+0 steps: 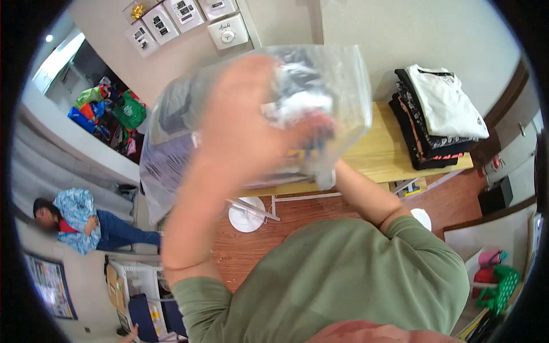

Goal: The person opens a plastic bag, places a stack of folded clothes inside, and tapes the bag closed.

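Note:
A large clear plastic bag (354,86) with folded dark, white and patterned clothes inside lies on the wooden table (372,146). My left hand (246,111) is over the front of the bag, smeared by motion, so its finger positions are unclear. From the right, my right forearm (369,191) reaches to the bag's lower right side, where the bag hides my right hand. To the right of the bag stands a stack of folded clothes, with a white shirt (443,103) on top and mostly black garments (420,137) beneath.
A person (80,223) in a blue patterned jacket is at the left. Colourful bags (128,111) are piled in the far-left opening. White boxes (186,14) hang on the wall. Beneath the table is a white round base (246,216); a green plastic item (506,286) is at lower right.

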### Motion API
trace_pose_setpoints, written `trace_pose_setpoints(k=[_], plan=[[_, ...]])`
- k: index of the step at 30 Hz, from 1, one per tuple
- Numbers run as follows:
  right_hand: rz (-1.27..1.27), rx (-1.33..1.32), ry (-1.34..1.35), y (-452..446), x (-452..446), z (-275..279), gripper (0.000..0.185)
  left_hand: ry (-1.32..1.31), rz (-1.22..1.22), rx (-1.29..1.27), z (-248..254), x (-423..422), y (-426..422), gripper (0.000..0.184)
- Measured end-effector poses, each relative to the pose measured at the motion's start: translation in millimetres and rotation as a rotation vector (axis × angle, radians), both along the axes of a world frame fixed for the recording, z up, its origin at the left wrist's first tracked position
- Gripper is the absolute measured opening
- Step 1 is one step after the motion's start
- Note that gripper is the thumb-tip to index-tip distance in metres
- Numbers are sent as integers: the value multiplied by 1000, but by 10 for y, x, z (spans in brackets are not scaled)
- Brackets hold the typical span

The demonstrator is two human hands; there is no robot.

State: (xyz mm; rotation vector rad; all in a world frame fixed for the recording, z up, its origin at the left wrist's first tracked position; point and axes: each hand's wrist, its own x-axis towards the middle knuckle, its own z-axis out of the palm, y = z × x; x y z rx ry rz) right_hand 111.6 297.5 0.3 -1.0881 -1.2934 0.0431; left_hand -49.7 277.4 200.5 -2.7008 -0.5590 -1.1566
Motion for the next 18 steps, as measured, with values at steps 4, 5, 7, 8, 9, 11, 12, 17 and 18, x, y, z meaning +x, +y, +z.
trace_pose_setpoints(k=[4, 5, 7, 8, 9, 11, 12, 17, 18], plan=[[94, 62, -18, -245, 140, -81, 69, 67, 332, 177, -447, 1104, -629, 75], [112, 68, -15, -289, 206, -87, 69, 114, 449, 221, -524, 1240, -609, 70], [135, 88, -10, -317, 357, -77, 70, 200, 605, 259, -556, 1262, -482, 54], [138, 94, -7, -335, 464, -58, 70, 238, 683, 281, -535, 1274, -428, 47], [148, 96, -2, -330, 557, -43, 70, 235, 678, 265, -524, 1327, -411, 38], [197, 95, -6, -282, 612, -17, 71, 217, 669, 236, -508, 1368, -429, 22], [236, 80, -15, -246, 583, 2, 71, 228, 626, 286, -530, 1402, -480, 21], [451, -4, -143, -197, 388, 55, 72, 321, 567, 374, -929, 1501, -500, 18], [496, -32, -196, -180, 421, 86, 73, 329, 563, 385, -951, 1464, -497, 23]])
